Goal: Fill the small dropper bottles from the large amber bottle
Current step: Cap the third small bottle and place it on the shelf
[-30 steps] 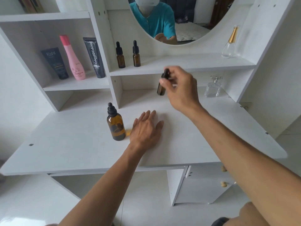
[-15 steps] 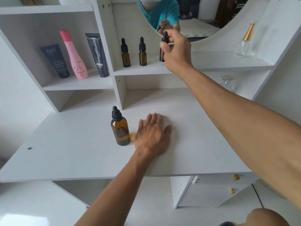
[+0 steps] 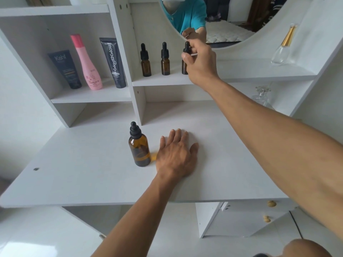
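Note:
The large amber bottle [image 3: 139, 147] with a black dropper cap stands upright on the white desk [image 3: 74, 169]. My left hand [image 3: 176, 154] rests flat on the desk just right of it, fingers straight. Two small amber dropper bottles [image 3: 145, 61] [image 3: 165, 60] stand on the middle shelf [image 3: 241, 75]. My right hand [image 3: 201, 62] pinches the black cap of a third small dropper bottle [image 3: 184, 60], which stands at the shelf's surface right of the other two; the hand hides part of it.
On the left shelf stand a dark Kahf tube [image 3: 65, 69], a pink bottle [image 3: 86, 64] and a black tube [image 3: 113, 63]. A clear perfume bottle with gold cap [image 3: 284, 48] sits at the shelf's right end, a glass bottle [image 3: 261, 97] below it. A mirror [image 3: 222, 19] hangs behind.
My right hand carried the small dropper bottle from above the desk up to the middle shelf and lowered it beside the other two. My left hand stayed flat on the desk.

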A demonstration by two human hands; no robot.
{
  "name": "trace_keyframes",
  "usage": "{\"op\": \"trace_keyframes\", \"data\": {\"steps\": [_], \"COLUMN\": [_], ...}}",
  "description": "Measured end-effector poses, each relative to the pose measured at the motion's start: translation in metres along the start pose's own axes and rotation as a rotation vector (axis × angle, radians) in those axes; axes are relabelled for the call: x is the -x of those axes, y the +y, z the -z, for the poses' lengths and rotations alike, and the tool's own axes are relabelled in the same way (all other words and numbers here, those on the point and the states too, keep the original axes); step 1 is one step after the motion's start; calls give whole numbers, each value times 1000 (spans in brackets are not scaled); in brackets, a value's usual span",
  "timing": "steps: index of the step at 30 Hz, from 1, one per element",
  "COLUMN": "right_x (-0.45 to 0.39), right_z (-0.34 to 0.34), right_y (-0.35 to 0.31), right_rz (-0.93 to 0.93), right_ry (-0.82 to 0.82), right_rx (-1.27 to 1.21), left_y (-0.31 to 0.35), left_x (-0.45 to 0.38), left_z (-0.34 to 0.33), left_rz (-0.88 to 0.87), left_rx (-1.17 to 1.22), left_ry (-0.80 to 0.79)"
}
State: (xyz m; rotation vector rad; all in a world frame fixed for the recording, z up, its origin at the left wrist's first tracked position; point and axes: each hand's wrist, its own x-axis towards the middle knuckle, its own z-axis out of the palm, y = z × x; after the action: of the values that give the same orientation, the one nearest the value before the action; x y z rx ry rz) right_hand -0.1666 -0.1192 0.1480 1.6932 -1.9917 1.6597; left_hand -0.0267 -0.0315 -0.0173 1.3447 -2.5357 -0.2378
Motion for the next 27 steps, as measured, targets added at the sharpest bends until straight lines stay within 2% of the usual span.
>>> {"op": "trace_keyframes", "data": {"steps": [21,27], "right_x": [9,26], "right_z": [4,16], "right_y": [-1,-2], "right_rz": [-49,-74], "right_ry": [-26,49], "right_rx": [-13,-24], "left_y": [-3,-3], "left_x": [-1,0], "left_z": [-3,-1], "left_rz": [-7,-18], "left_rx": [-7,4], "left_ry": [14,24]}}
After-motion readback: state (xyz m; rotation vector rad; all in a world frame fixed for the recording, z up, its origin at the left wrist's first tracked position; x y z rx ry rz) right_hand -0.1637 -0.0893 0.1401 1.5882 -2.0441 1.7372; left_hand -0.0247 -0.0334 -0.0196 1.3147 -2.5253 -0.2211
